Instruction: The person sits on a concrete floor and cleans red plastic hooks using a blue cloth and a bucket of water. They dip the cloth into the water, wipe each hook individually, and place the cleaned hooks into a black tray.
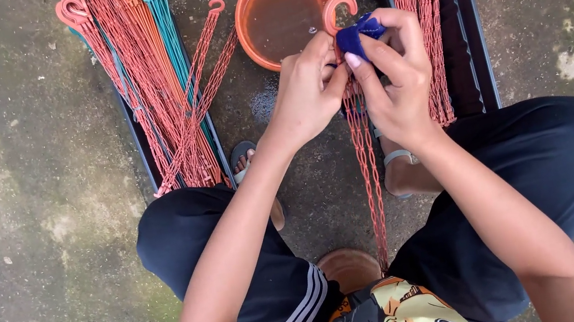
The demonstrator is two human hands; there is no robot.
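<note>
Your orange hanger (363, 148) runs lengthwise straight away from you, hook end (338, 9) pointing far, toward the bowl of brownish water (279, 19), tail end dropping btwn your knees w/ its tip hidden by your shirt. Left hand (303, 96) pinches the hanger just below the hook, fingers closed on it. Right hand (397, 76) is clamped on a blue cloth (357, 34), pressed against the hanger's neck; the part under the cloth can't be seen. More hangers lie in trays left (150, 83) & right (425, 13), tops cut off by the frame
</note>
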